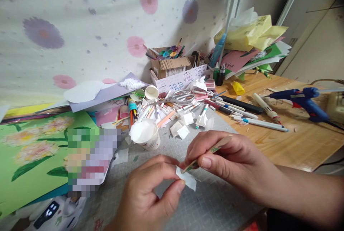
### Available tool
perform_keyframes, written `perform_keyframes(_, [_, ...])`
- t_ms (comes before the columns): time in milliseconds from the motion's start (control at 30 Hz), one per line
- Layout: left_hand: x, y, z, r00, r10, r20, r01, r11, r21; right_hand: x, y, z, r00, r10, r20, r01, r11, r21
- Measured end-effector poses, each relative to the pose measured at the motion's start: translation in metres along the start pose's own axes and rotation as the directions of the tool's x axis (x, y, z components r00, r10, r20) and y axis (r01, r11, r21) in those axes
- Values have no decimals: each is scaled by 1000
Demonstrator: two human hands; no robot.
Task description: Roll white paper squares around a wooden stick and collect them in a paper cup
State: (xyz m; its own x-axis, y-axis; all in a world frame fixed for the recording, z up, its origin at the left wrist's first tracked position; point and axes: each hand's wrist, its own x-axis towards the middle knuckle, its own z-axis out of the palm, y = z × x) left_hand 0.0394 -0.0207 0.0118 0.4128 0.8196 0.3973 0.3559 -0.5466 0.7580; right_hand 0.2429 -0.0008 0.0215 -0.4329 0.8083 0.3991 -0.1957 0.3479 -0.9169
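My left hand [150,191] pinches a small piece of white paper [190,180] between thumb and forefinger, above the grey cutting mat [212,202]. In my right hand [231,161] is a flat wooden craft stick [221,142] with green marks on it. The stick slants down to the left, and its lower tip meets the upper edge of the white paper. Beyond my hands, several folded white paper pieces [183,132] lie on the mat. A paper cup [153,141] with white material in it stands to their left.
Markers [264,123] and a blue glue gun [298,96] lie on the wooden table at right. Scissors [182,97] rest on a heap of pens at the back, before a cardboard box [172,66]. Green floral artwork [32,180] lies at left.
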Motion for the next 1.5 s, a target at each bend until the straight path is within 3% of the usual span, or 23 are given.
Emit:
perform_keyframes(133, [0,-1,1,988,-154,-7,151,976,-155,0,-1,0,999,-31,18,32,998,-57])
perform_keyframes(300, [-3,-3,5,944,-329,0,304,873,-382,1,-1,0,997,-66,40,70,990,-125])
perform_keyframes(500, [-3,-1,8,902,-432,-4,395,829,-396,0,-2,2,987,-130,95,143,978,-149])
perform_keyframes(667, [-3,1,6,907,-420,-13,388,848,-360,1,0,3,997,-59,56,65,992,-105])
perform_keyframes(933, [-2,1,3,916,-401,31,393,877,-277,0,3,2,999,27,29,-30,995,99])
perform_keyframes(1300, [-4,0,5,913,-407,19,384,845,-371,1,-1,2,992,-105,76,116,981,-156])
perform_keyframes(1500, [-2,-3,4,898,-439,-2,420,861,-287,1,-1,3,982,-151,112,172,963,-207])
